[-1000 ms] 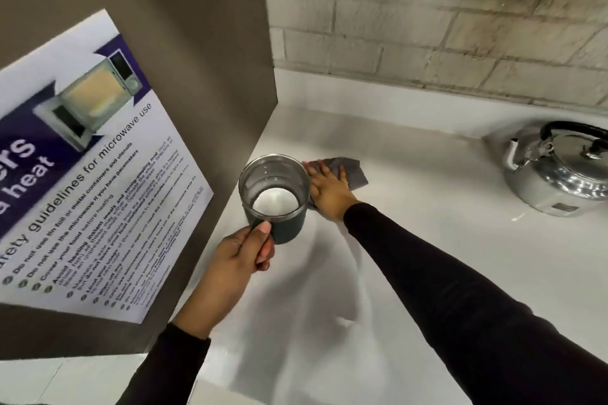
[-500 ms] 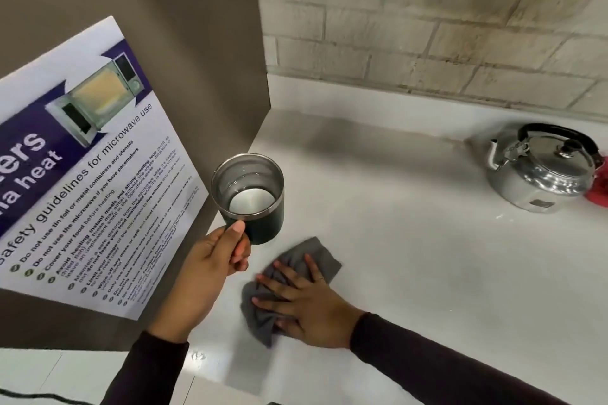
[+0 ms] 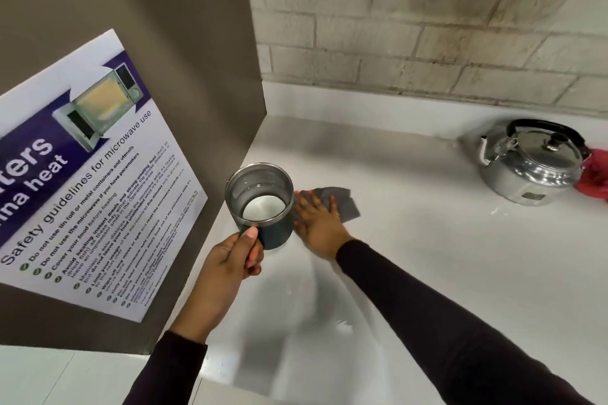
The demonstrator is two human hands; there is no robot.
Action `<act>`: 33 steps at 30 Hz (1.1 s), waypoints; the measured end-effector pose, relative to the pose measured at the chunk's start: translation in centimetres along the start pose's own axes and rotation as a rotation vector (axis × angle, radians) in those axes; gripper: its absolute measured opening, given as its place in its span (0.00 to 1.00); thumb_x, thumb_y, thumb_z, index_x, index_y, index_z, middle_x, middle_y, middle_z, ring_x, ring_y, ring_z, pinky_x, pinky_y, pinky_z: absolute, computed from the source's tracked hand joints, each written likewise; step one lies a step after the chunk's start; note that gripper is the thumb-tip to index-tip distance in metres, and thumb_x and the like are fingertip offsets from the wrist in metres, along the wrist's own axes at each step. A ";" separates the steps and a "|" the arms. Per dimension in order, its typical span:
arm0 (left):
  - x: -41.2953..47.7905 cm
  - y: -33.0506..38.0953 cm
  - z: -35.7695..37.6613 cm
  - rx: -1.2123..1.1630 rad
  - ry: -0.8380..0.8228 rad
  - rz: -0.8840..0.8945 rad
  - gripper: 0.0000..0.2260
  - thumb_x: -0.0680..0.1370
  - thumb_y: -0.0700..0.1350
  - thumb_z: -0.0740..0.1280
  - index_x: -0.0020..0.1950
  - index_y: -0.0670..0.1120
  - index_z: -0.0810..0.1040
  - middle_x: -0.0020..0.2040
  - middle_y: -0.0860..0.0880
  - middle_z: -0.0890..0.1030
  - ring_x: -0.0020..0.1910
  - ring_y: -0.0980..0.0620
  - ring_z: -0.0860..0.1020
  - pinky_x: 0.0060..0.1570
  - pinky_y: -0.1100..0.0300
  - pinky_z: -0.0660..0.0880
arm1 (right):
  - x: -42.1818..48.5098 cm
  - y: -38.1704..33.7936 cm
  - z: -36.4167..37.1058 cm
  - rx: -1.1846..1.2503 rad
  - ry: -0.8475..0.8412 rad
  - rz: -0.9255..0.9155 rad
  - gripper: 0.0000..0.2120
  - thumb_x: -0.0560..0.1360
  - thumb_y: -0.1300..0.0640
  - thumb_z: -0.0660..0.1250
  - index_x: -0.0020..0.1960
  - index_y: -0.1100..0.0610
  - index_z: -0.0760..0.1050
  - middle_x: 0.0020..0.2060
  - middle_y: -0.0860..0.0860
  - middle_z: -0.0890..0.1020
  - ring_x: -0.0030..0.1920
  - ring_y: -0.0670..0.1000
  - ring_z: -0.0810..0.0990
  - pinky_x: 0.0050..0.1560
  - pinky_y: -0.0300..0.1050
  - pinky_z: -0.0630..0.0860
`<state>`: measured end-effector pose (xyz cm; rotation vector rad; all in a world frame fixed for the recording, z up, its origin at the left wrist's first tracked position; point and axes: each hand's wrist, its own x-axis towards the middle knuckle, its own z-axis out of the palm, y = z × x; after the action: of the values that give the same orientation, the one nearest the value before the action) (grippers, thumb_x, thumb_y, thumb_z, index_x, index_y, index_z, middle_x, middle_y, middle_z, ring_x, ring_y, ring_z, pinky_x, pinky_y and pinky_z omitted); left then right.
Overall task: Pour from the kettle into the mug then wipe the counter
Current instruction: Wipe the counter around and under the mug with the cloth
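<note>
My left hand (image 3: 230,260) holds a dark mug (image 3: 263,204) with a steel inside by its handle, lifted above the white counter (image 3: 427,256); liquid shows at its bottom. Just right of the mug, my right hand (image 3: 317,219) lies flat, fingers spread, pressing a grey cloth (image 3: 342,204) onto the counter. A shiny metal kettle (image 3: 529,168) with a black handle stands at the far right near the wall, well away from both hands.
A brown side panel (image 3: 164,43) with a microwave safety poster (image 3: 82,181) walls off the left. A brick wall (image 3: 427,26) runs behind the counter. A red cloth (image 3: 595,177) lies behind the kettle. A few drops (image 3: 496,210) sit near the kettle's base.
My right hand slid the grey cloth from the near counter back away from me, to beside the mug. The mug stays held up in my left hand.
</note>
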<state>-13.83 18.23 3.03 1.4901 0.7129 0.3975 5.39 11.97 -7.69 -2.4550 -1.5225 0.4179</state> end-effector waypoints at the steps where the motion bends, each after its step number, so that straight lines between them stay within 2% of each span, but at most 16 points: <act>1: 0.1 -0.2 0.3 0.000 -0.002 -0.007 0.22 0.80 0.48 0.56 0.25 0.50 0.64 0.26 0.53 0.67 0.28 0.55 0.66 0.37 0.61 0.70 | -1.0 -0.8 0.7 -0.006 -0.011 -0.064 0.26 0.81 0.48 0.50 0.77 0.51 0.50 0.78 0.50 0.53 0.78 0.54 0.47 0.73 0.64 0.38; 4: 0.4 -0.7 0.8 0.019 -0.010 -0.015 0.22 0.80 0.49 0.56 0.25 0.49 0.64 0.26 0.51 0.67 0.28 0.55 0.67 0.38 0.59 0.70 | -4.9 -1.8 2.1 -0.004 -0.022 -0.211 0.23 0.81 0.49 0.53 0.75 0.52 0.59 0.76 0.50 0.60 0.78 0.52 0.49 0.74 0.59 0.37; 8: 1.0 -1.6 1.5 0.069 -0.054 -0.032 0.22 0.80 0.51 0.56 0.25 0.50 0.65 0.27 0.51 0.69 0.29 0.55 0.69 0.40 0.59 0.73 | -10.9 -0.4 2.4 0.120 -0.042 -0.262 0.23 0.81 0.54 0.55 0.75 0.51 0.58 0.77 0.48 0.58 0.77 0.49 0.49 0.75 0.52 0.37; 9: 1.2 -1.7 1.9 0.066 -0.067 -0.035 0.21 0.80 0.51 0.56 0.25 0.50 0.65 0.27 0.51 0.69 0.29 0.55 0.69 0.40 0.59 0.72 | -12.4 0.1 2.0 0.166 -0.026 -0.245 0.22 0.81 0.55 0.56 0.74 0.52 0.61 0.76 0.48 0.61 0.77 0.50 0.53 0.76 0.51 0.42; 11: 1.5 -2.0 2.7 0.039 -0.067 -0.038 0.21 0.80 0.50 0.57 0.26 0.49 0.65 0.27 0.51 0.68 0.29 0.56 0.68 0.38 0.59 0.71 | -14.8 1.0 1.2 0.233 0.067 -0.192 0.19 0.79 0.57 0.60 0.69 0.54 0.70 0.71 0.52 0.71 0.73 0.52 0.65 0.76 0.51 0.56; 13: 1.8 -2.3 3.5 0.028 -0.062 -0.032 0.20 0.80 0.49 0.57 0.27 0.48 0.64 0.26 0.52 0.68 0.28 0.57 0.68 0.37 0.59 0.71 | -16.4 1.6 0.4 0.289 0.209 -0.080 0.15 0.77 0.61 0.63 0.63 0.56 0.76 0.61 0.53 0.80 0.62 0.52 0.76 0.66 0.47 0.69; 14: 1.9 -2.5 3.9 0.028 -0.065 -0.031 0.20 0.80 0.48 0.57 0.27 0.47 0.64 0.26 0.52 0.68 0.28 0.57 0.68 0.37 0.59 0.71 | -16.8 1.8 0.0 0.332 0.283 -0.012 0.14 0.77 0.64 0.63 0.60 0.56 0.78 0.55 0.52 0.82 0.56 0.49 0.79 0.61 0.43 0.71; 16: 2.1 -2.8 4.7 0.019 -0.068 -0.035 0.20 0.80 0.47 0.57 0.28 0.47 0.63 0.25 0.54 0.67 0.29 0.55 0.67 0.37 0.58 0.70 | -17.0 1.9 -0.8 0.455 0.402 0.145 0.16 0.77 0.68 0.60 0.59 0.53 0.78 0.51 0.48 0.80 0.50 0.41 0.77 0.54 0.33 0.69; 20: 2.3 -3.4 5.8 0.001 -0.064 -0.040 0.19 0.80 0.46 0.57 0.28 0.47 0.63 0.27 0.51 0.66 0.32 0.49 0.65 0.38 0.54 0.68 | -16.6 2.0 -2.0 0.606 0.536 0.350 0.20 0.76 0.68 0.56 0.59 0.49 0.76 0.52 0.47 0.77 0.52 0.32 0.73 0.52 0.22 0.67; 25: 2.6 -4.3 6.6 -0.038 -0.068 -0.075 0.19 0.80 0.47 0.57 0.29 0.47 0.63 0.27 0.52 0.66 0.31 0.50 0.64 0.37 0.55 0.67 | -16.8 1.6 -2.3 0.636 0.579 0.436 0.19 0.76 0.67 0.56 0.60 0.50 0.76 0.53 0.47 0.75 0.51 0.29 0.72 0.50 0.20 0.67; 29: 2.8 -5.0 6.5 -0.055 -0.071 -0.097 0.19 0.80 0.48 0.57 0.29 0.46 0.63 0.26 0.54 0.66 0.31 0.50 0.64 0.37 0.56 0.67 | -17.2 1.2 -2.4 0.624 0.580 0.454 0.16 0.77 0.64 0.57 0.60 0.52 0.76 0.53 0.45 0.71 0.50 0.30 0.73 0.47 0.20 0.68; 33: 3.1 -5.3 6.1 -0.062 -0.071 -0.128 0.19 0.80 0.49 0.58 0.29 0.46 0.65 0.26 0.54 0.69 0.32 0.51 0.67 0.40 0.57 0.72 | -17.5 0.8 -3.1 0.619 0.584 0.469 0.14 0.77 0.63 0.58 0.58 0.52 0.76 0.56 0.43 0.71 0.49 0.33 0.74 0.44 0.22 0.70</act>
<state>-8.53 15.24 -3.17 1.3850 0.7292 0.2656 -0.23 -4.23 -2.94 -2.1240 -0.4838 0.1736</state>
